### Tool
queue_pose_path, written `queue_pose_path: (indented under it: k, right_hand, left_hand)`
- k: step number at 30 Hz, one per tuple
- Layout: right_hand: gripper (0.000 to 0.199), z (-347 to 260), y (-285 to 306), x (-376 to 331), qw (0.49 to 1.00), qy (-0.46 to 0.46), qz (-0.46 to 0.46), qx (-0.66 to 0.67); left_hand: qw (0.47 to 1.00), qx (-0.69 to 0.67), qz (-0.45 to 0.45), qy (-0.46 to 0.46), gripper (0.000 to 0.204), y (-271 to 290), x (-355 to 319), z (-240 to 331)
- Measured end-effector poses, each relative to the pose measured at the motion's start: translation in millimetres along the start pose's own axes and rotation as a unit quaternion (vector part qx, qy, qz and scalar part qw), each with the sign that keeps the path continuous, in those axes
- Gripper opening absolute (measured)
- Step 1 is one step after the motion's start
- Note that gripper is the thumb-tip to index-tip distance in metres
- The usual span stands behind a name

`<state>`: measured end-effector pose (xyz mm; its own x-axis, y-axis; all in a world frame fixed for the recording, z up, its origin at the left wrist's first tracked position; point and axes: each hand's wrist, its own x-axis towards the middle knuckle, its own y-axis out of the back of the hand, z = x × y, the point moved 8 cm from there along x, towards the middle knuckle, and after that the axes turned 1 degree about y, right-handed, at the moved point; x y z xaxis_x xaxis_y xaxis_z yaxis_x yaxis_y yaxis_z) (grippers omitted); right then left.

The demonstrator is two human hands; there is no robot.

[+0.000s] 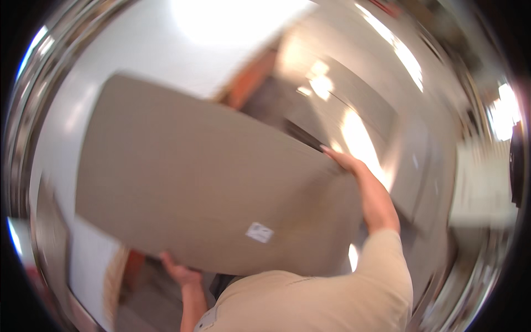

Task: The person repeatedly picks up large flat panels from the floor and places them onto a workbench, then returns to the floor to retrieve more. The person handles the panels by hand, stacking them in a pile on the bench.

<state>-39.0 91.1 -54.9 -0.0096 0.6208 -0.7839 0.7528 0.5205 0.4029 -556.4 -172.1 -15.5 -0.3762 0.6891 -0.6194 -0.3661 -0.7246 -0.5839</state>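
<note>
A large flat brown cardboard sheet fills the middle of the blurred view, tilted down to the right, with a small white label near its lower edge. My left hand grips the lower edge from underneath. My right hand holds the upper right edge, its fingers along the rim. My right arm in a beige sleeve rises from the lower edge of the picture.
Behind the sheet lie more stacked cardboard sheets under bright glare. An orange-brown object shows above the sheet's top edge. A white wall is at the upper left. Pale cardboard stands at the lower left.
</note>
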Motion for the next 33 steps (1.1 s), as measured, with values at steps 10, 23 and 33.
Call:
queue_pose_path:
  k: [10, 23, 33]
  right_hand:
    - [0.075, 104, 24, -224, 0.973, -0.08, 0.175, 0.127]
    - [0.069, 409, 6, -392, 0.899, -0.151, 0.276, 0.304]
    - [0.071, 513, -102, -453, 0.762, -0.383, 0.255, 0.455]
  left_hand:
    - [0.986, 0.136, -0.09, -0.02, 0.06, -91, 32, 12]
    - [0.888, 0.296, -0.271, 0.226, 0.065, -245, -40, -261]
    - [0.732, 0.524, -0.155, 0.406, 0.068, -228, -49, -510]
